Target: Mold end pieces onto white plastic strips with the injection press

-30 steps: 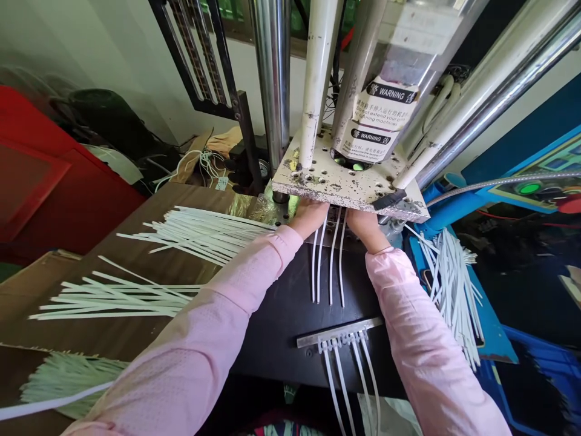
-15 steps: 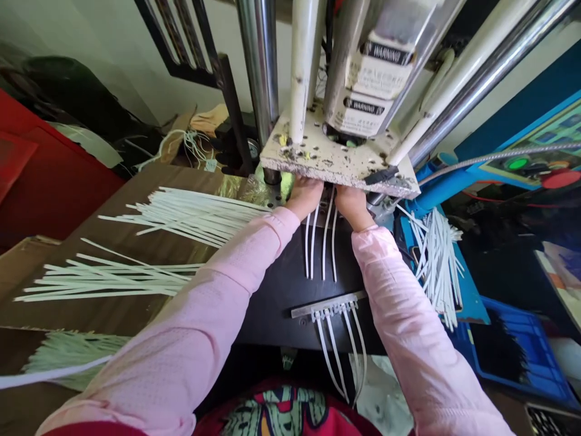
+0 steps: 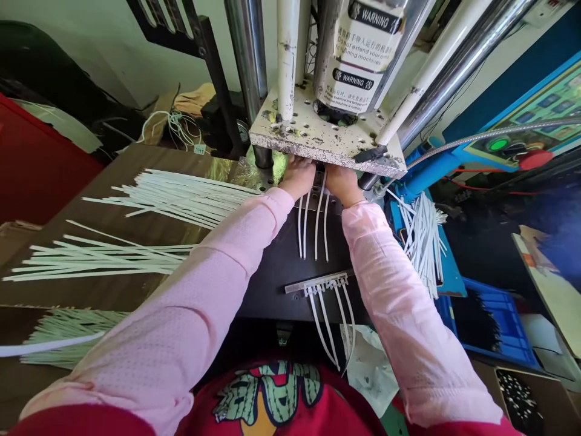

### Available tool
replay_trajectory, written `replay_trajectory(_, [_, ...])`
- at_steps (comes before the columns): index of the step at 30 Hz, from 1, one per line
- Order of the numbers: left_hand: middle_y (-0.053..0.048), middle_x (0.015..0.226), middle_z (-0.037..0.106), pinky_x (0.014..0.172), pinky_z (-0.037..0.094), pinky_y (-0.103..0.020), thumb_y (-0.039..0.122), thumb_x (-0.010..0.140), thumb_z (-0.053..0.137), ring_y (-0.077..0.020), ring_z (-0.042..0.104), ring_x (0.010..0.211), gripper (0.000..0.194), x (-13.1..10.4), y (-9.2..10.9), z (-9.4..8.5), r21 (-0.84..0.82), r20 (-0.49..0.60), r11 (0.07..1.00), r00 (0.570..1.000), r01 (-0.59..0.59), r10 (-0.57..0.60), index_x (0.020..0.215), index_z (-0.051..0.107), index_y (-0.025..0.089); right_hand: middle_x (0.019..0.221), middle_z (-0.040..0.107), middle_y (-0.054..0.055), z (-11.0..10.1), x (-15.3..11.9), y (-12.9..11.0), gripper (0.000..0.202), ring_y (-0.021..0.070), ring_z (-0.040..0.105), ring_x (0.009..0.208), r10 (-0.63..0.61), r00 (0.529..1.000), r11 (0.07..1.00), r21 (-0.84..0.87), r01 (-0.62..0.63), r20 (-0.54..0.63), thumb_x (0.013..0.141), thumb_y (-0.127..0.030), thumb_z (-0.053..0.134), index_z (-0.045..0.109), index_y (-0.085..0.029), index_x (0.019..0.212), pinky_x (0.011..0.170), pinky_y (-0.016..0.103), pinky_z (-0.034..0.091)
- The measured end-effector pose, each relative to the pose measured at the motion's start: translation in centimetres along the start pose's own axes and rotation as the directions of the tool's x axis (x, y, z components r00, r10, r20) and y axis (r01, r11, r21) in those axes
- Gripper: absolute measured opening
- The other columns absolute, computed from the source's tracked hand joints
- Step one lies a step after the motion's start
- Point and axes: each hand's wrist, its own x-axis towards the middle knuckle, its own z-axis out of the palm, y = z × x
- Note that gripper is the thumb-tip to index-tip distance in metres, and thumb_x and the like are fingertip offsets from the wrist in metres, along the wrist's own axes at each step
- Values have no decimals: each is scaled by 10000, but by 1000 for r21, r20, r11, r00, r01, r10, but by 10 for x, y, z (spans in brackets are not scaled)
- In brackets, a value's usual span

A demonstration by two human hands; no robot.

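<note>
Both hands reach under the pale, spotted plate of a press. My left hand lies left of several thin white cords, and my right hand is just right of them. The cords run out from between the hands over a black work surface. Under the plate the fingertips of both hands are hidden, so what they grip cannot be seen. Closer to my body lies a narrow metal bar with several white cords attached, their ends hanging over the edge.
Bundles of white cords lie on the brown table at left. Another cord bundle rests on a blue stand at right. Steel columns flank the press. A control panel and a blue crate are at right.
The whole view has shifted, so the press and table appear slightly higher and further left. Both hands stay under the plate beside the cords.
</note>
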Motion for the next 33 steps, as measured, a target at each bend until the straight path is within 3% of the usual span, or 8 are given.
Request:
replay_trajectory(3, [-168,1523,469,1235,111,-590,24,881,403,-328,360,1455,646,-18,-6,-12,-45,-2,999,1000,20,-20,1521,384,111,1415,573,196,-7,-29,16,544,314,545,1296,-34,996,989,143,45,-84,939,-145,394,471,-116,1477,1056,465,460])
replay_trajectory(6, [-173,1597,357,1244,61,-599,71,921,402,-327,270,1507,667,-64,-5,-26,-86,-119,994,990,62,-72,1573,268,121,1532,448,180,-9,-92,41,614,283,412,1422,-70,969,931,332,149,-238,954,-235,451,360,-124,1551,1164,467,359])
replay_trajectory(8, [-146,1622,317,1251,62,-578,180,984,396,-307,255,1518,607,-116,-1,-35,-109,-181,993,982,34,-54,1577,265,168,1583,380,141,-6,-149,57,630,264,351,1467,-105,960,885,416,210,-260,979,-316,464,317,-184,1577,1195,469,318])
replay_trajectory(11, [-112,1646,279,1252,56,-574,405,999,470,-305,192,1543,678,-211,-5,-41,-88,-150,996,988,-31,17,1597,197,240,1650,257,92,10,-245,76,702,269,252,1517,-148,978,857,474,202,-148,971,-426,528,253,-277,1599,1218,478,280])
replay_trajectory(14, [-147,1644,266,1232,36,-625,586,845,666,-373,184,1536,964,-292,-19,-34,-18,-46,998,997,-67,66,1606,180,249,1674,183,98,42,-323,76,842,324,179,1534,-114,993,915,389,110,-14,901,-448,642,205,-313,1608,1202,538,283])
replay_trajectory(16, [-160,1640,263,1215,23,-663,567,761,763,-402,198,1525,1036,-326,-27,-25,34,-5,998,999,-53,53,1598,229,270,1678,162,100,67,-353,63,905,368,172,1528,-60,998,959,278,62,-15,842,-393,705,216,-335,1602,1177,593,283])
replay_trajectory(22, [-72,1656,222,1240,79,-639,47,807,576,-325,227,1527,876,-342,-19,-9,143,-34,988,998,60,-56,1574,281,347,1637,295,99,103,-362,17,871,340,312,1483,220,946,975,92,-204,-238,820,-155,582,232,-354,1593,1169,585,237])
replay_trajectory(33, [-26,1660,168,1252,95,-633,-56,819,381,-271,172,1537,922,-342,-16,0,154,-96,985,994,73,-59,1579,119,395,1595,375,114,104,-357,7,832,385,349,1455,308,881,951,132,-278,-359,815,-137,573,317,-373,1571,1132,618,257])
